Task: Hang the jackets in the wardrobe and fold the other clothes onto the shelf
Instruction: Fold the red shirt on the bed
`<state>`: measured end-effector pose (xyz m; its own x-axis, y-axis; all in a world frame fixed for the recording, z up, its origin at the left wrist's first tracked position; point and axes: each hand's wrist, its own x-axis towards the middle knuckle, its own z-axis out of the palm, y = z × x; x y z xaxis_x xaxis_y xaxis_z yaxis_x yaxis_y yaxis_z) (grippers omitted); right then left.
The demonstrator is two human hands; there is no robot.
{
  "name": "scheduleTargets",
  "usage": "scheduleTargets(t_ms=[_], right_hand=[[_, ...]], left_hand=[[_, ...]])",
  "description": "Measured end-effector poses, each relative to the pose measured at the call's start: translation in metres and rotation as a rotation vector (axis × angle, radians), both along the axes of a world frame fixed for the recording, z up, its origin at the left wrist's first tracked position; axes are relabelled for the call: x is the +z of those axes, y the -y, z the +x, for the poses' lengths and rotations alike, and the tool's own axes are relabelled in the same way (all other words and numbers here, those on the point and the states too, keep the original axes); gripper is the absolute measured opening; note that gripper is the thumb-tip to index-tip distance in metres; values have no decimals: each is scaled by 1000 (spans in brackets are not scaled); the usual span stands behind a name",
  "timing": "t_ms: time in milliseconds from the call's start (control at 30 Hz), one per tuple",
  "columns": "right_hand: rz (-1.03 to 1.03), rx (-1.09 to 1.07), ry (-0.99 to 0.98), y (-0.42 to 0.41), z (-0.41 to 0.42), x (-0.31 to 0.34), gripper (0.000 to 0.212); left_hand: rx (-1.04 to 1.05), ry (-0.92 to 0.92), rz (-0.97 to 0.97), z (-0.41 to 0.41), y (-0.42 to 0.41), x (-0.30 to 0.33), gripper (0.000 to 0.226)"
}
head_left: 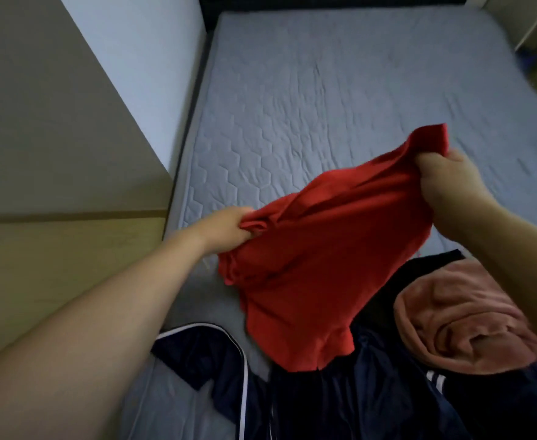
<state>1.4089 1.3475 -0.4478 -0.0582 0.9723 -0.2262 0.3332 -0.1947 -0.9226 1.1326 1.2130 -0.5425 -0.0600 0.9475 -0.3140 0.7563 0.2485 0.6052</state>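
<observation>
I've got one red shirt (317,265) gripped in my left hand (229,228) and right hand (448,179), over one navy jacket (340,398) and one pink garment (457,322) on the bed (308,90).

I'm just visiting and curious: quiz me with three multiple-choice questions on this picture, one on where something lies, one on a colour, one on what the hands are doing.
1. Where does the pink garment lie?
A. on the dark blue jacket, near right
B. by the far end of the mattress
C. on the floor

2. What colour is the held garment?
A. green
B. red
C. white

3. How is it held?
A. left hand only
B. right hand only
C. both hands grip it, lifted above the bed

Answers: 1 A, it rests over the dark clothes at the near right. 2 B, the cloth is plainly red. 3 C, each hand bunches one edge.
</observation>
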Motion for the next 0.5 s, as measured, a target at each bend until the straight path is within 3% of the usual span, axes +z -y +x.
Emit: scheduleTargets(t_ms=[100,233,300,367,433,500], right_hand=[[46,-85,-104,-17,-25,40,25],[28,-187,-472,-21,-57,112,27],[-10,-176,-703,-15,-64,135,23],[-6,-147,-834,-7,-65,144,22],[20,-94,-754,5,-61,135,26],[5,69,-413,24,-55,104,26]], left_hand=[[105,-413,91,-47,3,64,20],[301,-683,458,-65,8,158,30],[383,-729,647,-59,14,190,34],[408,-658,751,-48,26,205,39],[325,-557,701,-29,40,198,45],[161,-497,506,-4,58,166,43]])
